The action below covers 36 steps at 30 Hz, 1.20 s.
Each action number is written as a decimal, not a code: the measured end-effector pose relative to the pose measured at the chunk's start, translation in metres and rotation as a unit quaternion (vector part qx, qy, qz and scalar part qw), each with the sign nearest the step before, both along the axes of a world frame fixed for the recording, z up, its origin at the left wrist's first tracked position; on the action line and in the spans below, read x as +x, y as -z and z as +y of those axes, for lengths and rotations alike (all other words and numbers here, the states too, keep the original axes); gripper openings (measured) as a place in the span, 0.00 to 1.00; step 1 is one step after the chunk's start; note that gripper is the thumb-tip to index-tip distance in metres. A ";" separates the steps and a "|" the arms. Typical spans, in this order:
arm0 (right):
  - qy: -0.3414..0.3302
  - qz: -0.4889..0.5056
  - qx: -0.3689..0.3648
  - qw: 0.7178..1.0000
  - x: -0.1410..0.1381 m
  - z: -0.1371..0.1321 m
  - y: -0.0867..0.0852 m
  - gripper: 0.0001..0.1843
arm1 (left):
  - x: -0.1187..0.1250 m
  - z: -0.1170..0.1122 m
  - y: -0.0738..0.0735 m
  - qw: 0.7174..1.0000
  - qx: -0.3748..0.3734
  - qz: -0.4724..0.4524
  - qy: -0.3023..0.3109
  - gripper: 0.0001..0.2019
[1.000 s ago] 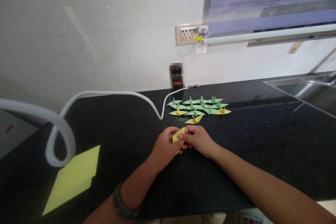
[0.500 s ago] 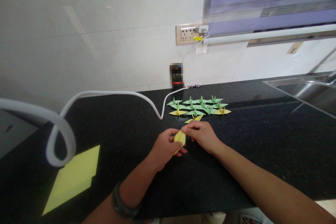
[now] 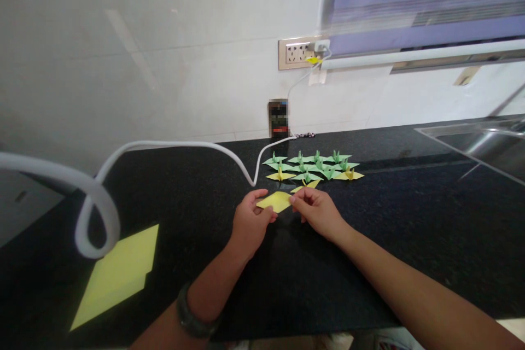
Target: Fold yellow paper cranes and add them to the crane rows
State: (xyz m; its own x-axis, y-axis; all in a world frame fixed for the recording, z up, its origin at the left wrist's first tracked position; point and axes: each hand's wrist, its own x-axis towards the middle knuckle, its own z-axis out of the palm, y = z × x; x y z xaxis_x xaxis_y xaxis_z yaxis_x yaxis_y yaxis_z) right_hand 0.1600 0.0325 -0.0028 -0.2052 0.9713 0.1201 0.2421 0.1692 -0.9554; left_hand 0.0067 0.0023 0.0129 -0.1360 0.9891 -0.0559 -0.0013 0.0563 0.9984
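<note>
A folded piece of yellow paper [image 3: 275, 202], diamond-shaped, is held just above the counter. My left hand [image 3: 251, 223] grips its left corner and near edge, thumb on top. The right corner is pinched between the thumb and fingers of my right hand [image 3: 315, 209]. Right behind my hands stand several green paper cranes [image 3: 318, 165] in rows. With them are yellow paper cranes [image 3: 280, 174]; the closest one is partly covered by my right hand.
Yellow paper sheets [image 3: 118, 268] lie at the left on the black counter [image 3: 197, 186]. A thick white cable [image 3: 184, 144] loops above them. A pixelated dark object [image 3: 279, 118] leans on the wall below a socket [image 3: 297, 53]. A sink [image 3: 479, 142] is at the right.
The folded yellow paper has turned from upright to lying sideways, its broad face now up. My left hand has shifted left and its fingers have changed their hold; my right hand keeps its pinch.
</note>
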 end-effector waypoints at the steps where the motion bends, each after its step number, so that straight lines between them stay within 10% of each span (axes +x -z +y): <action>1: -0.009 -0.015 0.003 1.000 0.000 -0.001 0.000 0.14 | -0.001 0.001 0.000 1.000 0.009 -0.003 -0.014 0.19; 12: -0.116 -0.019 -0.063 0.991 -0.005 -0.011 -0.003 0.15 | -0.007 0.004 0.002 0.997 0.045 -0.062 -0.024 0.13; 18: -0.012 -0.006 0.034 0.999 -0.007 -0.012 -0.002 0.16 | -0.005 0.003 0.006 0.996 0.031 -0.012 0.079 0.11; 26: -0.039 -0.011 0.068 0.997 -0.010 -0.015 0.000 0.10 | -0.007 0.002 0.012 0.986 0.067 0.125 0.090 0.12; 36: -0.054 0.052 0.030 0.997 -0.012 -0.013 0.002 0.07 | -0.003 -0.001 0.007 0.996 0.011 0.013 0.083 0.11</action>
State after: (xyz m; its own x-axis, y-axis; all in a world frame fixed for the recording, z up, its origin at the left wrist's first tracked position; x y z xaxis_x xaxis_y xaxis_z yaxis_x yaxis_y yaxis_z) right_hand 0.1484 0.0199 -0.0043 -0.2923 0.9346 0.2027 0.1193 0.2460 -0.9619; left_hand 0.0041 0.0016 0.0055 0.0278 0.9991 -0.0325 0.0329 0.0316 0.9990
